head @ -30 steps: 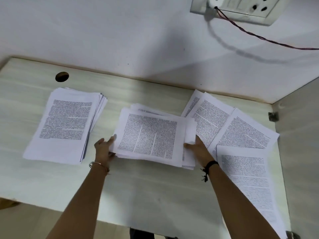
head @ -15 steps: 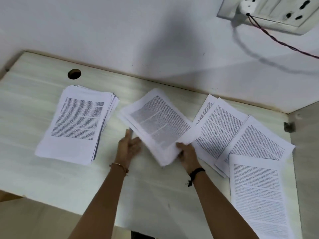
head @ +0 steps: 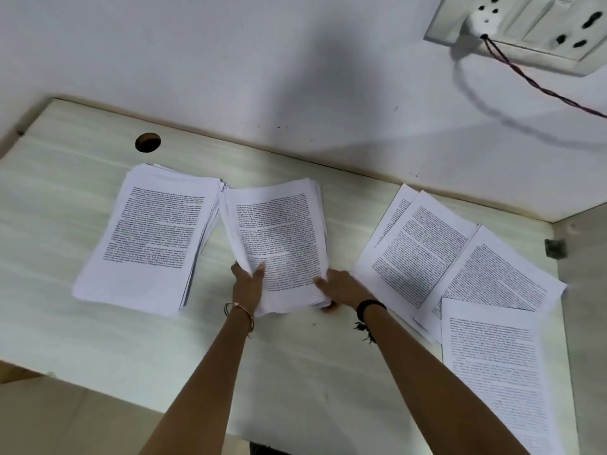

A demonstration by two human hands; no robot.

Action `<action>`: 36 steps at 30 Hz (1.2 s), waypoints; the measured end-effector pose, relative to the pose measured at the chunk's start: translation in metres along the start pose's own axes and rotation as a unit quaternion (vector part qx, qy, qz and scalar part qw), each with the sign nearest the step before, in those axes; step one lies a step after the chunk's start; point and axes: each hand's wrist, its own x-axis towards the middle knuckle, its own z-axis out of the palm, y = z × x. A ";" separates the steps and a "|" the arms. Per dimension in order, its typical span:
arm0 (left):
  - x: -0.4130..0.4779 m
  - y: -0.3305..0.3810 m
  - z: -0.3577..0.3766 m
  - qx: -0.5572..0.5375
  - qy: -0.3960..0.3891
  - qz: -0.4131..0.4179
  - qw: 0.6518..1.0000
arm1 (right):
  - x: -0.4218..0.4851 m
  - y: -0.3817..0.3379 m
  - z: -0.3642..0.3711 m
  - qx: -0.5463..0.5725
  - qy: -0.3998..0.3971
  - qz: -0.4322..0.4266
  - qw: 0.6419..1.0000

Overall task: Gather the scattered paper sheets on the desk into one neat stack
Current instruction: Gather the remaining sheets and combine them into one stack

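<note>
A bundle of printed sheets [head: 279, 238] is held upright-lengthwise over the middle of the desk. My left hand [head: 247, 285] grips its near left corner, thumb on top. My right hand [head: 341, 290] holds its near right corner, fingers curled under the edge. Just left of the bundle lies a thick stack of printed paper [head: 154, 231], its right edge touching the bundle's far corner. To the right, several loose sheets [head: 423, 251] overlap in a fan, with one more sheet [head: 492, 362] nearer the front right.
The pale wooden desk [head: 82, 339] has a round cable hole [head: 147, 142] at the back left. A white wall runs behind it, with a socket panel [head: 538, 27] and a twisted cord [head: 532, 83]. A side panel [head: 588, 290] closes the right end.
The bundle has been turned from lying sideways to pointing away from me and carried left, up against the thick stack. Both hands shifted from its sides to its near corners.
</note>
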 end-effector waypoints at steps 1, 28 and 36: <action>0.001 -0.001 -0.001 0.028 0.014 0.005 1.000 | 0.002 -0.002 0.004 -0.010 0.009 -0.002 1.000; 0.054 0.050 -0.009 0.228 -0.055 0.081 0.969 | 0.042 -0.031 -0.013 0.243 0.196 -0.065 0.948; 0.053 0.030 -0.029 0.033 -0.094 0.032 0.994 | 0.033 -0.015 -0.005 0.310 0.214 -0.008 0.926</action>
